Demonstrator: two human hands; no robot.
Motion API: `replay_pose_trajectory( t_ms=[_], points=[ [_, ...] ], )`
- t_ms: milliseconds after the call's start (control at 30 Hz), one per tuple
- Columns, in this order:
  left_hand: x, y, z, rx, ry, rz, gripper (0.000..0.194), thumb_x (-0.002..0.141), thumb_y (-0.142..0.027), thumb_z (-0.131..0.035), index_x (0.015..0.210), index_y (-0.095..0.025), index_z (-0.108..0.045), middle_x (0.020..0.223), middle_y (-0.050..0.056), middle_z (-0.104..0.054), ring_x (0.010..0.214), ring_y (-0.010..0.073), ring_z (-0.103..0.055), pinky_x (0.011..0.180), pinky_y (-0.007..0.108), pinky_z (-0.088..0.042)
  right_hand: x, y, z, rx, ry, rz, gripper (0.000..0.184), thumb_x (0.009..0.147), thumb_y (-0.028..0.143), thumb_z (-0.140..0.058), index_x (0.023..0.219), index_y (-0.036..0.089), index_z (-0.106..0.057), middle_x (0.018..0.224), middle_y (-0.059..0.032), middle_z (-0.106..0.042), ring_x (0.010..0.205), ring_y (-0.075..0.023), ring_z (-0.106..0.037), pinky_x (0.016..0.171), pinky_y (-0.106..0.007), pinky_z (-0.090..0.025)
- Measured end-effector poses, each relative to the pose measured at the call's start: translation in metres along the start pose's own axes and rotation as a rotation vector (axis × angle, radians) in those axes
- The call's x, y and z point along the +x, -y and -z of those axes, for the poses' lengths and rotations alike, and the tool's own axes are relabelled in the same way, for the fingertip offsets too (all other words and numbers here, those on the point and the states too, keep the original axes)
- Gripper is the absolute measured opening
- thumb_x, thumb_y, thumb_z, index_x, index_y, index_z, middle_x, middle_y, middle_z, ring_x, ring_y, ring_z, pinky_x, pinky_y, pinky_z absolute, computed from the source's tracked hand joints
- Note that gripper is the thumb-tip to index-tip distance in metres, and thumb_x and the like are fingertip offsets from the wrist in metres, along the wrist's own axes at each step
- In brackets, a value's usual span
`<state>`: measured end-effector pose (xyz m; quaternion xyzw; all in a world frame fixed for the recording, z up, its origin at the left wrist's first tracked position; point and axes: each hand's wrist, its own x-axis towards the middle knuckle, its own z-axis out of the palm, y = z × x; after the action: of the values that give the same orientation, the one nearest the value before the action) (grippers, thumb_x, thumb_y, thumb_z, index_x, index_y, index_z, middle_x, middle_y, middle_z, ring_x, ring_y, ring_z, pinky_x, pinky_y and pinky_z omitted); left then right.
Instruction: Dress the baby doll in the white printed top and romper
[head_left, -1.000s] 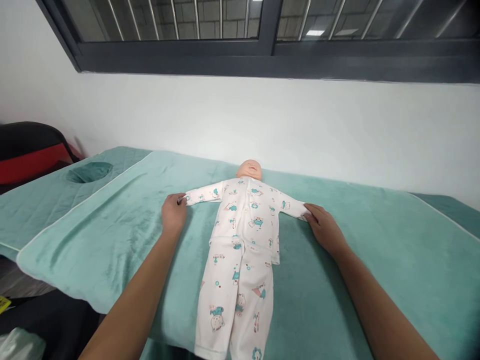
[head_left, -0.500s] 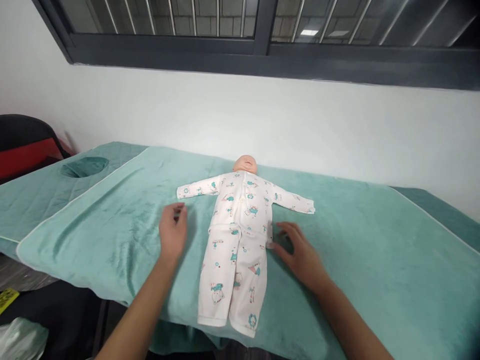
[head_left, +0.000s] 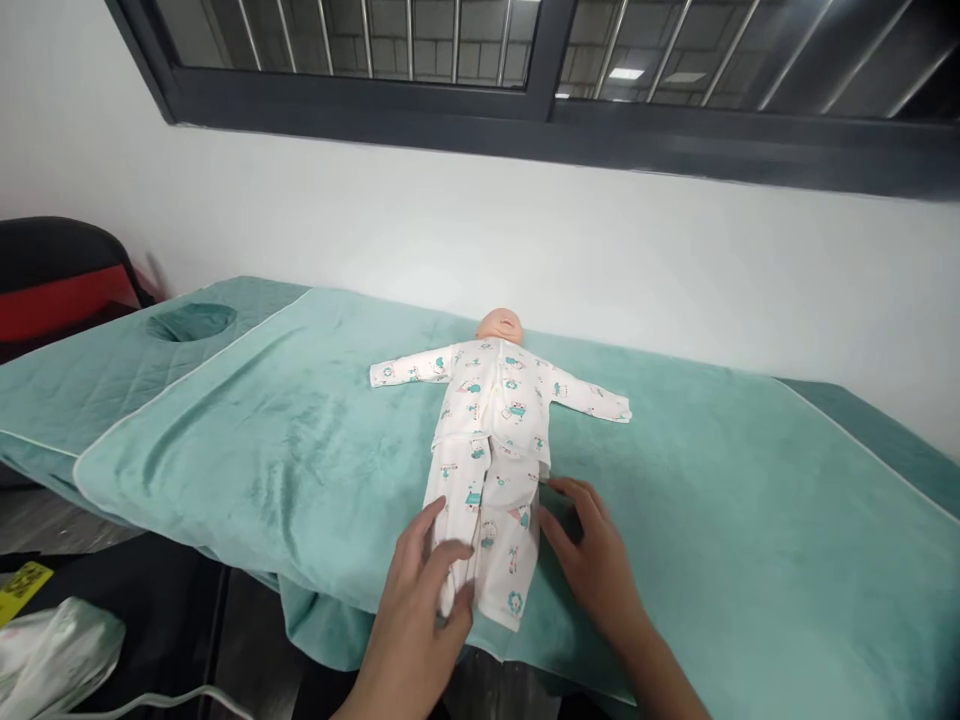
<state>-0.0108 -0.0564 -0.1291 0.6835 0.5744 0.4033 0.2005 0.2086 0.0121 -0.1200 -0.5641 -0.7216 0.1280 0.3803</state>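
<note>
A baby doll (head_left: 501, 325) lies on its back, dressed in a white printed long-sleeved top (head_left: 495, 390) with both sleeves stretched sideways. Matching white baby pants (head_left: 506, 555) extend from under the top's hem toward me. My left hand (head_left: 420, 600) is over the lower part of the left pant leg, fingers apart and partly covering it; whether it presses the cloth I cannot tell. Beside the right edge of the pants, just below the top's hem, my right hand (head_left: 596, 560) has its thumb and fingers apart, fingertips at the fabric's edge.
A green plush cover (head_left: 712, 500) is spread over a padded bed with a face hole (head_left: 193, 322) at left. Behind it are a white wall and a barred window. A black and red chair (head_left: 67, 290) stands left; a crumpled white bag (head_left: 64, 650) lies lower left.
My left hand has moved right and toward me, from beside the top onto the left pant leg. My right hand has shifted slightly lower along the pants. The view has tilted a little.
</note>
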Motion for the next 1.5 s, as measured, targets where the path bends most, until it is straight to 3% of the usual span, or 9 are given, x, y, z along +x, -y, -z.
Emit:
replay_pose_trajectory(
  t_ms=[200,367,467,633,767,1000,1233,1367,1500],
  points=[
    [-0.033,0.02,0.005,0.127,-0.04,-0.061,0.04,0.092,-0.018,-0.054,0.129,-0.033,-0.055,0.131,0.009,-0.054,0.12,0.024,-0.057,0.093,0.041,-0.057,-0.07,0.03,-0.016,0.08,0.015,0.172,0.037,0.09,0.041,-0.062,0.12,0.022,-0.052,0.113,-0.0085,-0.062,0.101,-0.021,-0.063,0.084,-0.031,-0.055],
    [-0.025,0.016,0.01,0.17,-0.102,-0.107,0.025,0.092,-0.027,-0.059,0.117,-0.028,-0.061,0.109,0.007,-0.062,0.1,0.0229,-0.064,0.082,0.039,-0.058,-0.07,0.045,-0.029,0.055,0.011,0.179,0.017,0.092,0.028,-0.061,0.107,0.023,-0.056,0.095,-0.0059,-0.063,0.085,-0.0181,-0.063,0.073,-0.028,-0.055],
    [-0.023,0.01,0.012,0.157,-0.121,-0.122,0.022,0.092,-0.026,-0.058,0.114,-0.026,-0.062,0.107,0.007,-0.062,0.098,0.0216,-0.065,0.079,0.035,-0.058,-0.066,0.054,-0.02,0.147,0.073,0.219,0.006,0.093,0.018,-0.056,0.097,0.022,-0.054,0.088,-0.0037,-0.061,0.078,-0.0138,-0.062,0.068,-0.022,-0.054],
    [-0.028,0.006,0.019,0.102,-0.196,-0.216,0.017,0.092,-0.015,-0.056,0.105,-0.022,-0.063,0.096,0.005,-0.063,0.087,0.0173,-0.064,0.074,0.029,-0.054,-0.077,0.059,0.009,0.196,0.114,0.319,0.015,0.09,0.007,-0.053,0.098,0.02,-0.053,0.088,-0.0047,-0.059,0.076,-0.0117,-0.061,0.067,-0.02,-0.053],
    [-0.027,-0.005,0.028,0.025,-0.235,-0.303,0.015,0.091,-0.007,-0.054,0.097,-0.018,-0.062,0.083,0.003,-0.063,0.076,0.0144,-0.06,0.068,0.026,-0.051,-0.085,0.055,0.02,0.171,0.084,0.292,0.018,0.088,0.007,-0.057,0.099,0.02,-0.055,0.088,-0.0053,-0.059,0.076,-0.0123,-0.062,0.067,-0.02,-0.053],
    [-0.022,-0.024,0.048,0.044,-0.244,-0.357,0.018,0.089,-0.003,-0.054,0.098,-0.015,-0.063,0.084,0.005,-0.062,0.078,0.0148,-0.057,0.068,0.027,-0.049,-0.086,0.06,0.022,0.238,-0.014,0.196,0.018,0.087,0.007,-0.057,0.099,0.021,-0.054,0.089,-0.0048,-0.06,0.077,-0.0135,-0.063,0.067,-0.022,-0.054],
    [-0.024,-0.014,0.034,0.1,-0.155,-0.392,0.02,0.088,-0.004,-0.052,0.101,-0.017,-0.062,0.087,0.007,-0.063,0.081,0.0172,-0.06,0.069,0.029,-0.053,-0.083,0.056,0.012,0.168,0.086,0.276,0.016,0.087,0.007,-0.056,0.096,0.021,-0.054,0.083,-0.0032,-0.06,0.072,-0.0126,-0.062,0.063,-0.021,-0.053],
    [-0.026,-0.002,0.03,0.167,-0.035,-0.371,0.018,0.088,-0.009,-0.055,0.101,-0.021,-0.061,0.111,0.009,-0.065,0.109,0.0232,-0.06,0.088,0.036,-0.055,-0.079,0.049,0.013,0.089,0.186,0.33,0.009,0.088,0.012,-0.06,0.089,0.021,-0.059,0.079,-0.0033,-0.062,0.071,-0.0151,-0.061,0.061,-0.024,-0.053],
    [-0.009,-0.002,0.031,0.177,-0.029,-0.317,0.027,0.092,-0.013,-0.052,0.116,-0.022,-0.058,0.141,0.009,-0.053,0.138,0.0258,-0.041,0.106,0.045,-0.047,-0.068,0.057,0.026,0.155,0.206,0.282,0.013,0.092,0.016,-0.055,0.082,0.021,-0.062,0.076,-0.0041,-0.062,0.07,-0.016,-0.061,0.061,-0.027,-0.053]
  ],
)
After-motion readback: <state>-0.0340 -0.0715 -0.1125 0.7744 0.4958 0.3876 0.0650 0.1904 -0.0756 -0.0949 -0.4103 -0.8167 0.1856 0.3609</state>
